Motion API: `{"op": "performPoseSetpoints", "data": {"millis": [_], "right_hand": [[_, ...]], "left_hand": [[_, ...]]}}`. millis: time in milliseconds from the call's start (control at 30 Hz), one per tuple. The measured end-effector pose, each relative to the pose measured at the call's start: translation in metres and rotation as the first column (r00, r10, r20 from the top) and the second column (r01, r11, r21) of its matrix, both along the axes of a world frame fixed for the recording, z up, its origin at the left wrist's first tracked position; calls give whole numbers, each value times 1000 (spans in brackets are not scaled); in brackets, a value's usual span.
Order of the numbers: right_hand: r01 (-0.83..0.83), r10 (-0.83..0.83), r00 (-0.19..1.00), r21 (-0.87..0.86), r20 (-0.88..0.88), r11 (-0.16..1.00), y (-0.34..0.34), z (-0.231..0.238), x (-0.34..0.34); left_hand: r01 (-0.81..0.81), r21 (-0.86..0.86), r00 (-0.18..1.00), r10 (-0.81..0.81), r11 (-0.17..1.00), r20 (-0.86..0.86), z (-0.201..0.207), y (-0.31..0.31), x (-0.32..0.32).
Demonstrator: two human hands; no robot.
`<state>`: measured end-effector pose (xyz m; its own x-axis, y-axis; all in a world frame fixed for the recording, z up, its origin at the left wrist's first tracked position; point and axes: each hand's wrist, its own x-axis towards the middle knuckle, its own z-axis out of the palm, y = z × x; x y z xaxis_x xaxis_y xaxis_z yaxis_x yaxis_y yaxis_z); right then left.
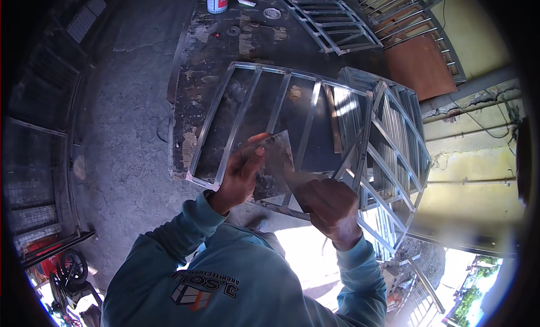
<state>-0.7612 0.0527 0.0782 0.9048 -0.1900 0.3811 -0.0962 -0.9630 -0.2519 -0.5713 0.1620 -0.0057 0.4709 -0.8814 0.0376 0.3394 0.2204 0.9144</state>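
My left hand [239, 178] is closed on a thin, flat rectangular plate [274, 155], smeared grey-brown, with the thumb on its upper face. My right hand [332, 206] is a fist around what looks like a putty knife; its blurred blade [295, 183] meets the plate's right side, and its handle is hidden in the fingers. Below both hands lies a metal frame [281, 74] with several parallel bars, flat on the dark worktable [199, 76]. Pinkish patches show at some of its corners.
Stacked metal frames [394, 135] stand at the right of the table. Another barred frame [329, 20] lies at the far side. A tin can [217, 0], a small white tube [246, 2] and a round disc [233, 30] sit at the far left. A brown board [419, 68] leans near the yellow wall.
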Motion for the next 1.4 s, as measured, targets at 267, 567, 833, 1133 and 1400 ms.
{"op": "performPoseSetpoints", "data": {"millis": [267,567,833,1133,1400], "right_hand": [[238,-229,970,-123,84,963,-42,-24,108],[453,-694,698,859,-175,239,-225,-72,93],[661,-643,729,485,-234,573,-291,-141,103],[692,-650,720,312,-243,651,-292,-145,116],[702,-733,666,447,-138,554,-273,-141,123]], "left_hand": [[322,11,921,-316,947,226,-18,-30,87],[328,-65,818,-249,942,518,-97,-36,144],[302,-41,748,-210,953,630,-122,-28,171],[305,-14,729,-224,952,647,-131,-32,174],[349,158,792,-380,924,477,-125,-31,176]]}}
